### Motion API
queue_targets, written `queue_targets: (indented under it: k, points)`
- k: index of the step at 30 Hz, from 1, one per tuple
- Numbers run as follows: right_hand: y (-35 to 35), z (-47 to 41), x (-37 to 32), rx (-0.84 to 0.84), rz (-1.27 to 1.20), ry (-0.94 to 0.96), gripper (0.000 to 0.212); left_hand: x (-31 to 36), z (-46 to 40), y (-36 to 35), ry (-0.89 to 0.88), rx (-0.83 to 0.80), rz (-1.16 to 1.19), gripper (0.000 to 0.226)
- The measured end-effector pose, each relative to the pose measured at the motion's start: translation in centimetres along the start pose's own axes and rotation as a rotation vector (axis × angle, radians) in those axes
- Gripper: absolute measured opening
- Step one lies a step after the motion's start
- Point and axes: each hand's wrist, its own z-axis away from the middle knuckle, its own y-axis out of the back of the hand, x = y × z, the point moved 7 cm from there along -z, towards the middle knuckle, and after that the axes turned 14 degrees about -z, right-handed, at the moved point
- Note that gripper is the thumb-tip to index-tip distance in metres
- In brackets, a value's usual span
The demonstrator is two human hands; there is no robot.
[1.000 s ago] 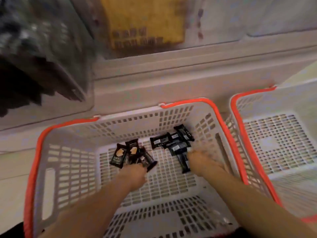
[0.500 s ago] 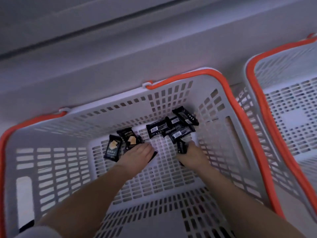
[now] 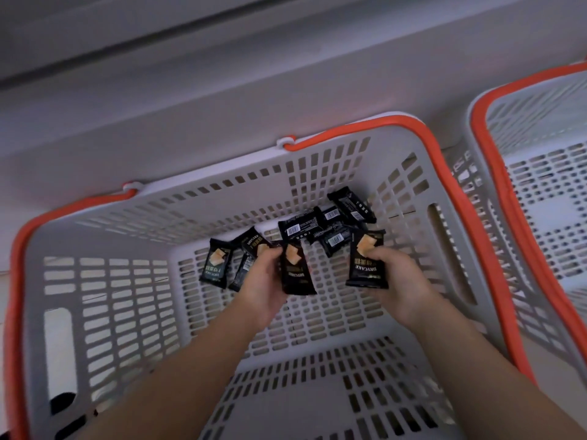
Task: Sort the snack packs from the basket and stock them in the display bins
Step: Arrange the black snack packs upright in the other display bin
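Both arms reach down into the basket (image 3: 317, 173), a grey plastic crate with slotted lattice walls and floor and a smooth orange band round its rim. The left hand (image 3: 265, 281) pinches one snack pack (image 3: 296, 270) between thumb and fingers: a glossy black foil sachet, flat and oblong with crimped ends, printed with pale square crackers. The right hand (image 3: 398, 281) grips a second pack (image 3: 367, 262) of the same kind by its edge, held face-up above the basket floor; its white lettering reads "DRYCAKE", upside down to the camera, with smaller characters beside it too fine to read.

On the basket floor, toward the far wall, lie the rest. Just left of the left hand sit three loose packs (image 3: 216, 263) showing the cracker picture, one also marked "DRYCAKE". Nearer the far right corner, a heap of packs (image 3: 330, 225) lies back-side up, black with white barcode patches and tiny print that cannot be made out, overlapping each other at odd angles.

To the right of the basket stands a second basket (image 3: 546, 173), same grey lattice, same orange rim, just beside it.
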Motion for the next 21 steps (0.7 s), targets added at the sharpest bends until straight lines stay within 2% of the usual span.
queue_targets:
  k: [1,3,6,8,12,14,16,18,19,21]
  points:
    - [-0.2,0.0,-0.1,-0.015,0.013,0.022,0.015,-0.3,0.3,0.0,0.013,-0.02,0.154,0.032]
    - [-1.1,-0.1,-0.1,-0.109,0.046,0.04,0.014,-0.4,0.7,-0.2,-0.012,-0.031,0.254,0.038]
    - [-2.2,-0.2,1.1,-0.222,0.139,0.02,0.02,-0.8,1.1,-0.4,0.009,0.02,0.139,0.042]
    - [-2.3,-0.3,2.2,-0.223,0.207,0.011,0.018,-0.9,1.1,-0.5,0.016,0.025,0.028,0.042]
    - [-2.8,-0.3,2.7,-0.222,0.445,0.111,0.018,-0.6,1.2,-0.8,0.003,-0.009,-0.004,0.037]
    - [-3.1,-0.3,2.7,-0.249,0.591,0.175,0.019,-0.7,1.4,-1.0,-0.011,-0.02,-0.105,0.036]
    - [-3.2,-0.4,2.9,-0.26,0.613,0.197,0.022,-1.3,1.5,-1.4,-0.049,-0.053,-0.287,0.035]
    - [-3.1,-0.5,3.1,-0.253,0.592,0.196,0.029,-1.5,2.0,-1.5,-0.108,-0.066,-0.526,0.02]
    - [-3.0,-0.7,3.0,-0.238,0.662,0.24,0.036,-1.5,2.1,-1.5,-0.143,-0.072,-0.628,0.021]
    - [-3.1,-0.8,2.5,-0.215,0.924,0.386,0.063,-1.2,2.2,-1.2,-0.179,-0.091,-0.77,0.031]
